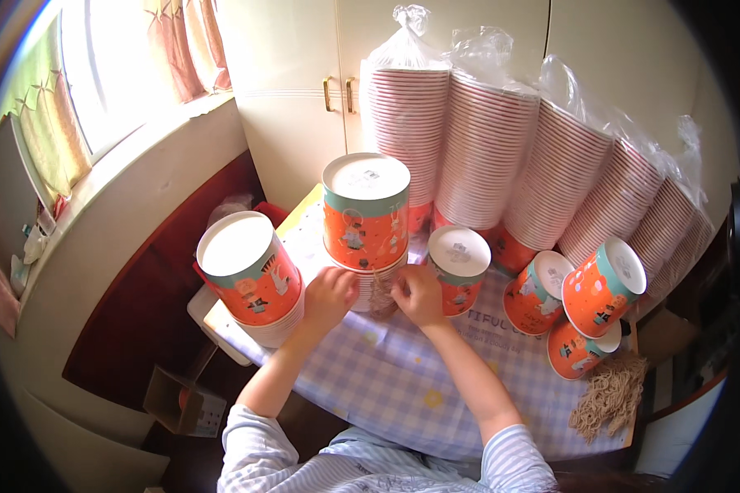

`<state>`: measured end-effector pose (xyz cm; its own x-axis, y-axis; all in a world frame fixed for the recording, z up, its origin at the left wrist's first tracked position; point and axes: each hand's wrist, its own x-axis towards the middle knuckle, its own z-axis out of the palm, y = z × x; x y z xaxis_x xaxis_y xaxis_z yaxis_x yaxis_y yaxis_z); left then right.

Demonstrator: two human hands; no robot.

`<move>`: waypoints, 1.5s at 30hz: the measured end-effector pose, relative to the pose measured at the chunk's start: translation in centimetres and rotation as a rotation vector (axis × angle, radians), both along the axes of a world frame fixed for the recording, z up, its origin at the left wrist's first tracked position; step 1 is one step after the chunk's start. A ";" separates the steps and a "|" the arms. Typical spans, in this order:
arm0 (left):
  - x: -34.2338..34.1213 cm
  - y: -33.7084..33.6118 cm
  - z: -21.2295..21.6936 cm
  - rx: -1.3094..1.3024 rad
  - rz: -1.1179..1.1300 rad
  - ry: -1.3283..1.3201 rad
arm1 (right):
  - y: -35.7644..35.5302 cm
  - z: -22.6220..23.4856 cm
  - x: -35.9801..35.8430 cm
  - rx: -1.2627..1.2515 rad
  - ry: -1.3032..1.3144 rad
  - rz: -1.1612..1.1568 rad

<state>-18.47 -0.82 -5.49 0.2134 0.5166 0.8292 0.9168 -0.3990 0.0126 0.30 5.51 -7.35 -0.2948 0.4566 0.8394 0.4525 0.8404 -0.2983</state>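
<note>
In front of me a stack of upside-down orange and teal paper buckets (365, 218) stands on the table. Tan string (381, 294) hangs in a loose bunch against its lower, near side, between my hands. Curled fingers of my left hand (332, 297) rest close to the stack's left side; what they hold, if anything, is hidden. My right hand (420, 294) pinches at the right edge of the string. Just left of my left hand stands another inverted bucket stack (251, 271). A smaller inverted bucket (460, 271) is right behind my right hand.
Tall plastic-wrapped bucket stacks (481, 156) line the back and right. Several loose buckets (604, 287) cluster at the right, one resting on others. A heap of tan string (608, 394) lies at the right edge of the checked tablecloth (370, 378). A cardboard box (185, 403) sits low left.
</note>
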 end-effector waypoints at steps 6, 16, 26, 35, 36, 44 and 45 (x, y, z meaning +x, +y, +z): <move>-0.6 0.9 -3.0 -0.271 0.091 -0.689 | 2.4 0.5 -0.7 -0.508 0.273 0.159; -1.8 3.4 -5.3 -0.211 -0.324 -0.978 | 3.9 0.6 -1.0 -1.061 0.606 0.664; -1.7 3.1 -4.1 -0.322 -0.238 -1.062 | 3.6 0.9 -0.1 -1.076 0.546 0.649; -1.9 3.0 -4.0 -0.343 -0.207 -0.986 | 4.2 0.0 0.2 -1.071 0.519 0.597; -2.1 3.0 -4.1 -0.350 -0.205 -0.991 | 4.2 0.0 0.1 -1.052 0.503 0.606; -1.5 2.8 -3.7 -0.362 -0.180 -1.004 | 4.7 -0.7 0.1 -0.995 0.516 0.587; -1.5 2.8 -3.6 -0.362 -0.176 -1.007 | 4.7 -0.7 0.2 -0.987 0.509 0.580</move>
